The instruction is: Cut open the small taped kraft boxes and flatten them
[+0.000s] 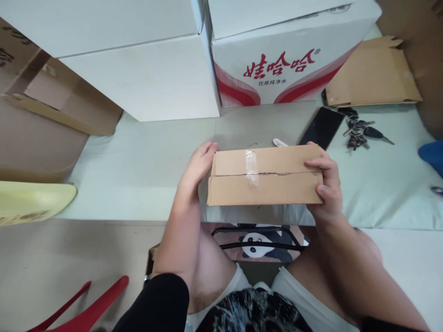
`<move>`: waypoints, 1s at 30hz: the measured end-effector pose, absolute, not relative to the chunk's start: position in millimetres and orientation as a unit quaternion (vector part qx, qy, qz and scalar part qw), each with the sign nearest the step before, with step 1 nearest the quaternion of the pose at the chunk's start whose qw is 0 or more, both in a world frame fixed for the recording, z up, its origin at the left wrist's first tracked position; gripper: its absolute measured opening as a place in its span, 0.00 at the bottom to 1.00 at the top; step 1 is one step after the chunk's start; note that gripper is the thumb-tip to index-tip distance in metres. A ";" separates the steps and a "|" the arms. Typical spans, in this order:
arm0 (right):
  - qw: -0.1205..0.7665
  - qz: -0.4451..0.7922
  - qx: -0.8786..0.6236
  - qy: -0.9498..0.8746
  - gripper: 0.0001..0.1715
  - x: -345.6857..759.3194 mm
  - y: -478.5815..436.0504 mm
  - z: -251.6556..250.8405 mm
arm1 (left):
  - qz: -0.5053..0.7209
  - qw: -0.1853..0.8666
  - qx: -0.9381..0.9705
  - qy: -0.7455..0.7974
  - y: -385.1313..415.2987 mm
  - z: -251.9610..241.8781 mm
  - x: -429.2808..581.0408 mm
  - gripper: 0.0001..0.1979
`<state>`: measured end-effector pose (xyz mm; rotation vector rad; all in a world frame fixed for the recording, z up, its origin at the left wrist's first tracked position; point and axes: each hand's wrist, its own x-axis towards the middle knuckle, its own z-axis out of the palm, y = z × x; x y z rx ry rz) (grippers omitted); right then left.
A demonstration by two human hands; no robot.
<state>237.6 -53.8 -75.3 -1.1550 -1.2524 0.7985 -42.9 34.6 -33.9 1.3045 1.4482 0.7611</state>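
A small brown cardboard box (265,175) with a strip of clear tape across its closed flaps is held over the front edge of a pale green mat (138,170). My left hand (198,163) lies against the box's left end with its fingers stretched along it. My right hand (325,182) grips the right end, fingers curled over the top and thumb on the near side. A crumpled clear plastic bag (256,213) lies just under the box.
Large white cartons (145,69) and one with red print (287,60) stand behind. A black phone (322,127), a bunch of keys (360,129) and flat cardboard (372,76) lie at the right. An open brown box (44,115) is at the left, a red chair (86,309) lower left.
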 end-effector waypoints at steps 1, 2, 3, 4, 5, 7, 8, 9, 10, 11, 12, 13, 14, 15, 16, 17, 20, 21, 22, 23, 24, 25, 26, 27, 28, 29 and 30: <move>0.591 0.346 -0.493 -0.537 0.27 237.5 -54.0 -75.0 | 0.326 0.474 0.568 0.589 35.2 -27.3 -44.8 0.13; 0.592 0.350 -0.489 -0.537 0.26 237.1 -54.3 -75.1 | 0.343 0.459 0.601 0.557 34.8 -20.6 -46.7 0.12; 0.594 0.353 -0.484 -0.536 0.26 236.7 -54.7 -75.7 | 0.356 0.457 0.636 0.510 33.4 -14.1 -48.3 0.12; 0.597 0.356 -0.478 -0.536 0.25 236.2 -55.2 -76.6 | 0.361 0.463 0.670 0.454 31.2 -8.0 -49.3 0.14; 0.601 0.358 -0.473 -0.536 0.24 235.7 -55.4 -77.7 | 0.351 0.467 0.703 0.406 28.4 -2.6 -49.7 0.15; 0.606 0.361 -0.465 -0.535 0.23 236.1 -54.8 -79.5 | 0.294 0.461 0.755 0.362 22.9 5.6 -48.9 0.16; 0.610 0.363 -0.466 -0.528 0.23 237.4 -53.6 -80.1 | 0.263 0.454 0.770 0.363 20.8 8.2 -48.1 0.16; 0.615 0.363 -0.473 -0.515 0.24 239.7 -51.5 -80.2 | 0.239 0.451 0.776 0.372 19.2 9.9 -47.3 0.15; 0.614 0.354 -0.497 -0.501 0.25 243.2 -48.7 -79.9 | 0.221 0.452 0.776 0.381 18.3 10.8 -46.8 0.16; 0.607 0.336 -0.532 -0.485 0.25 247.9 -45.4 -79.4 | 0.213 0.455 0.774 0.386 18.0 11.1 -46.5 0.17; 0.592 0.310 -0.574 -0.473 0.24 253.6 -41.7 -78.7 | 0.210 0.459 0.771 0.388 18.0 10.9 -46.5 0.18; 0.565 0.281 -0.618 -0.469 0.22 259.9 -38.0 -77.9 | 0.209 0.462 0.770 0.387 18.3 10.6 -46.7 0.19; 0.529 0.255 -0.656 -0.473 0.19 266.2 -34.6 -77.4 | 0.208 0.463 0.771 0.386 18.8 10.3 -46.9 0.19; 0.493 0.237 -0.683 -0.484 0.15 272.1 -31.8 -77.3 | 0.206 0.462 0.772 0.385 19.3 10.1 -47.0 0.19; 0.461 0.230 -0.697 -0.499 0.12 276.9 -29.7 -77.7 | 0.205 0.460 0.773 0.386 19.8 10.0 -47.0 0.19; 0.435 0.230 -0.701 -0.516 0.09 280.3 -28.3 -78.5 | 0.204 0.457 0.775 0.386 20.2 10.2 -46.8 0.19; 0.364 0.230 -0.706 -0.563 0.06 281.6 -27.5 -82.3 | 0.202 0.449 0.777 0.392 20.9 10.8 -45.6 0.18; 0.343 0.229 -0.712 -0.569 0.05 279.8 -27.6 -83.0 | 0.202 0.446 0.778 0.394 21.0 10.8 -45.2 0.19; 0.328 0.228 -0.720 -0.567 0.06 277.6 -27.6 -83.2 | 0.204 0.442 0.779 0.395 21.1 10.7 -44.9 0.19; 0.319 0.228 -0.730 -0.560 0.07 275.2 -27.5 -82.7 | 0.204 0.439 0.780 0.396 21.2 10.6 -44.7 0.19; 0.313 0.231 -0.738 -0.552 0.10 273.0 -27.3 -81.4 | 0.204 0.436 0.781 0.397 21.3 10.3 -44.5 0.20; 0.311 0.233 -0.744 -0.544 0.12 271.2 -26.9 -79.6 | 0.205 0.435 0.782 0.397 21.3 9.9 -44.4 0.20; 0.310 0.239 -0.746 -0.538 0.14 270.1 -26.6 -77.2 | 0.206 0.435 0.782 0.397 21.2 9.6 -44.3 0.20; 0.309 0.247 -0.748 -0.533 0.14 269.6 -26.2 -74.6 | 0.207 0.436 0.781 0.397 21.0 9.2 -44.1 0.20; 0.308 0.260 -0.747 -0.529 0.14 269.8 -26.0 -71.9 | 0.209 0.439 0.779 0.397 20.8 9.0 -43.8 0.19; 0.308 0.277 -0.743 -0.526 0.15 270.7 -25.9 -69.2 | 0.211 0.441 0.776 0.397 20.6 8.8 -43.4 0.19; 0.308 0.300 -0.736 -0.523 0.15 272.2 -26.0 -66.8 | 0.213 0.443 0.774 0.398 20.4 8.8 -43.1 0.19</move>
